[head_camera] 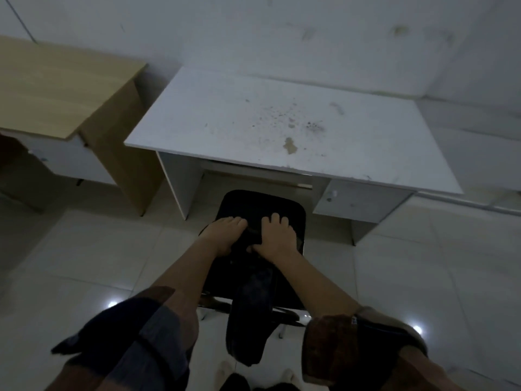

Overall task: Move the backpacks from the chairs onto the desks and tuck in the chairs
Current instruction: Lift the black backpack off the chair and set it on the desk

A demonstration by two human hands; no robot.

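Note:
A black office chair (262, 206) stands in front of a white desk (253, 122), its seat partly under the desk's front edge. My left hand (224, 234) and my right hand (275, 235) lie side by side on the top of the chair's backrest, fingers curled over its edge. A long dark shape (249, 314) hangs down behind the backrest towards my feet; I cannot tell whether it is part of the chair or a bag. The white desktop is stained and carries no backpack.
A wooden desk (56, 86) stands to the left of the white one, with a narrow gap between them. A dark brown object (8, 149) shows at the far left edge. White walls close the back and right. Pale floor tiles (98, 249) surround the chair.

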